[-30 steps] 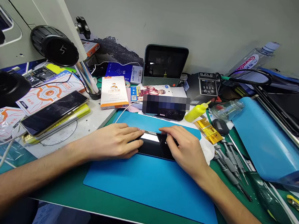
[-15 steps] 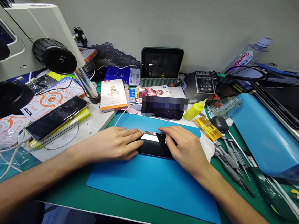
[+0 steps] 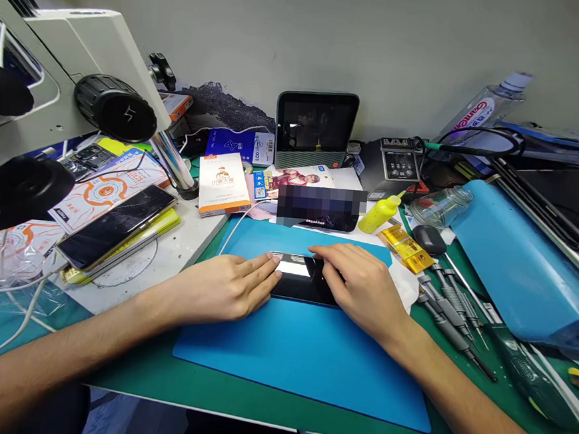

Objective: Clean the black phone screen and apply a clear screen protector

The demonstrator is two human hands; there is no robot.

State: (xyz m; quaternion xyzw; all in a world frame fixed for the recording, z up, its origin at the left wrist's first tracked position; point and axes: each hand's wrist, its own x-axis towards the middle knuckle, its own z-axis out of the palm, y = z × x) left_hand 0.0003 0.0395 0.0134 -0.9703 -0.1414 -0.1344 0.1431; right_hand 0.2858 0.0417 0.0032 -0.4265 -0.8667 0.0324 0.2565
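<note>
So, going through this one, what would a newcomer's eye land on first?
Probably the two bare hands in the middle: the left hand and right hand touch opposite ends of a glossy black flat device on a bright blue mat. Next, likely the bulky white microscope at upper left, and the bright yellow bottle beyond the right hand.

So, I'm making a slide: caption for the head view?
The left fingers and right fingers touch a glossy black panel atop a blue mat.
</note>
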